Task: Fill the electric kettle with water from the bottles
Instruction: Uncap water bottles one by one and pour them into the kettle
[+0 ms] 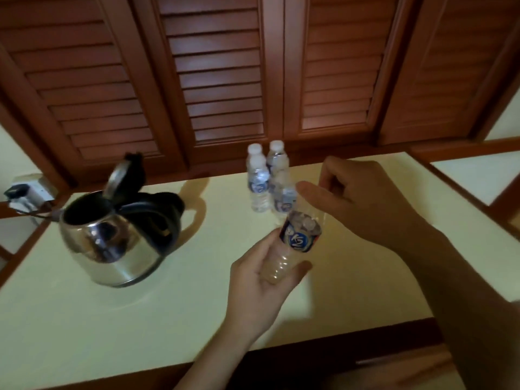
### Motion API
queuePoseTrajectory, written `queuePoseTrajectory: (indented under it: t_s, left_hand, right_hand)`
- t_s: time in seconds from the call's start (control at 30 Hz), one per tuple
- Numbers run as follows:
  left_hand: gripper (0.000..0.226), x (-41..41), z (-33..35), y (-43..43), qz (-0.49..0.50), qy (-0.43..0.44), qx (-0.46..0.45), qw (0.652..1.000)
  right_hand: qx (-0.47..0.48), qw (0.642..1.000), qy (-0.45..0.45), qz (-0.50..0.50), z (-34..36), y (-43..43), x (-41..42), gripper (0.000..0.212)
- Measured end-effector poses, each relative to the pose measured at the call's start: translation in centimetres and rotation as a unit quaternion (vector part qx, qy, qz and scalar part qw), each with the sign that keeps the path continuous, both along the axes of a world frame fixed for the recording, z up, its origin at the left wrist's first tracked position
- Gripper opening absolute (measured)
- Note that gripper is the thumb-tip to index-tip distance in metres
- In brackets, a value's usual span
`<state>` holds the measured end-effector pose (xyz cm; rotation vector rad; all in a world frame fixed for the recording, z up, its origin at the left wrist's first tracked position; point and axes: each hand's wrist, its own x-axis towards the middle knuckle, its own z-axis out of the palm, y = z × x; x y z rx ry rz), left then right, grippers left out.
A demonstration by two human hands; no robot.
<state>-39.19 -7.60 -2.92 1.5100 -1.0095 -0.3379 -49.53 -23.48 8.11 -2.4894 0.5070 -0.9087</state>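
Note:
A steel electric kettle (pixel 112 243) stands on the pale table (pixel 84 319) at the left, its lid (pixel 118 175) flipped up and its mouth facing me. My left hand (pixel 253 285) holds the lower part of a small clear water bottle (pixel 298 235) with a blue label, tilted away from me. My right hand (pixel 365 201) is closed over the bottle's top end, which hides the cap. Three more small bottles stand close together at the back of the table: two with white caps (pixel 257 184) (pixel 277 159) and a third (pixel 284 195) partly behind my right thumb.
Brown louvred wooden doors (pixel 219 80) rise right behind the table. A wall socket with a dark plug (pixel 19 192) sits at the far left, with a cord running toward the kettle. The table's wooden front edge (pixel 337 347) is near me.

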Motion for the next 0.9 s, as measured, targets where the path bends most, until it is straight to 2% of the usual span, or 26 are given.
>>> queuePoseTrajectory:
  t_s: [0.17, 0.27, 0.43, 0.5, 0.6, 0.67, 0.73, 0.8, 0.9]
  left_hand:
    - [0.045, -6.1, -0.2, -5.7, 0.046, -0.017, -0.026, 0.998]
    - [0.039, -8.8, -0.5, -9.0, 0.063, 0.022, -0.028, 0.997]
    - [0.044, -9.8, -1.5, -14.0, 0.136, 0.026, -0.019, 0.990]
    - [0.049, -9.7, -1.8, -15.7, 0.111, -0.016, -0.006, 0.994]
    - [0.074, -8.5, -3.0, -17.2, -0.018, -0.096, 0.068, 0.993]
    - [0.083, -6.9, -5.0, -17.9, -0.040, -0.221, 0.161, 0.961]
    - [0.078, -5.1, -6.7, -18.5, 0.011, -0.339, 0.256, 0.905]
    - [0.082, -4.0, -7.2, -19.3, 0.029, -0.367, 0.352, 0.860]
    - [0.090, -3.4, -7.3, -20.4, 0.018, -0.364, 0.402, 0.840]
  right_hand:
    - [0.045, 0.997, 0.038, -0.053, -0.9, -5.7, -4.1, 0.047]
    - [0.106, 0.992, 0.003, -0.071, -2.0, -8.0, -5.6, 0.054]
    - [0.205, 0.976, 0.010, -0.070, -7.6, -9.0, -7.7, 0.053]
    - [0.231, 0.970, -0.008, -0.072, -9.6, -9.3, -7.9, 0.045]
    - [0.231, 0.965, -0.051, -0.114, -11.4, -11.0, -8.1, 0.038]
    - [0.210, 0.966, -0.076, -0.134, -12.1, -12.3, -8.3, 0.036]
    - [0.204, 0.962, -0.094, -0.153, -12.8, -13.6, -8.2, 0.033]
    - [0.198, 0.960, -0.106, -0.170, -13.6, -14.8, -7.6, 0.032]
    - [0.176, 0.961, -0.117, -0.180, -14.7, -16.6, -6.1, 0.028]
